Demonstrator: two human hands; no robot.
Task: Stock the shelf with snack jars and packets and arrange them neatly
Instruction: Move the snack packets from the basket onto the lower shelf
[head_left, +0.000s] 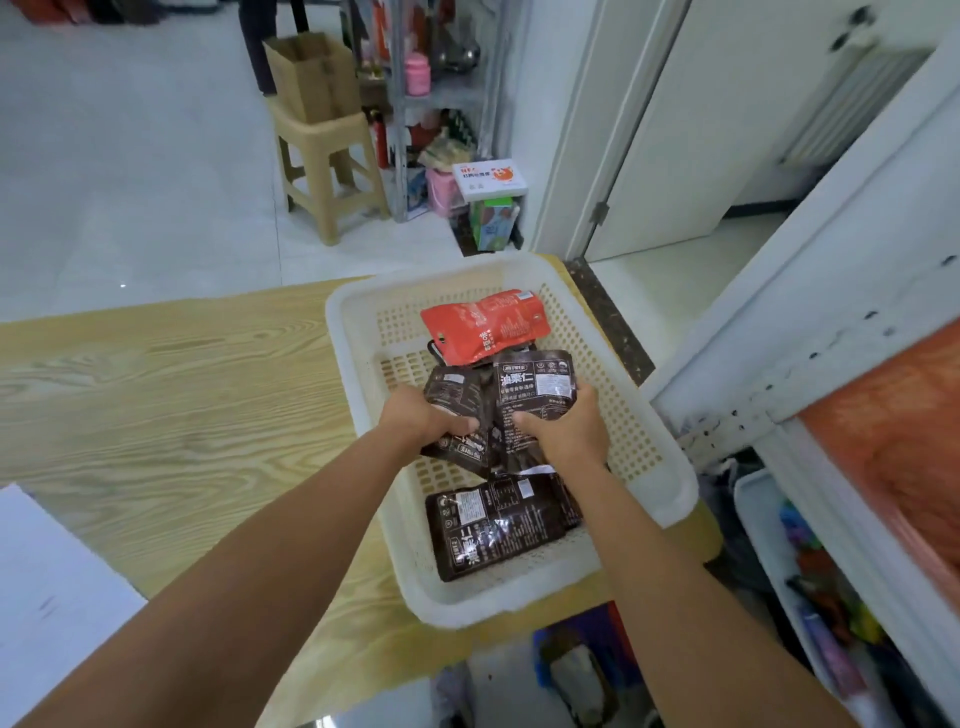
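Note:
A white perforated basket (660, 483) sits on the wooden table's right end. Inside lie a red snack packet (485, 325) at the far side and a dark brown packet (493, 530) flat at the near side. My left hand (423, 423) grips a dark brown packet (452, 397) in the basket's middle. My right hand (569, 431) grips another dark brown packet (535, 387) with white lettering, held upright beside the first. The white metal shelf (810, 332) stands to the right of the basket.
The wooden table (171, 415) stretches left of the basket. A white board (47, 587) lies at its near left. Beyond stand a beige stool (327, 166) carrying a cardboard box (311, 75), and a grey rack with bottles (441, 93). A bin of goods (821, 597) sits under the shelf.

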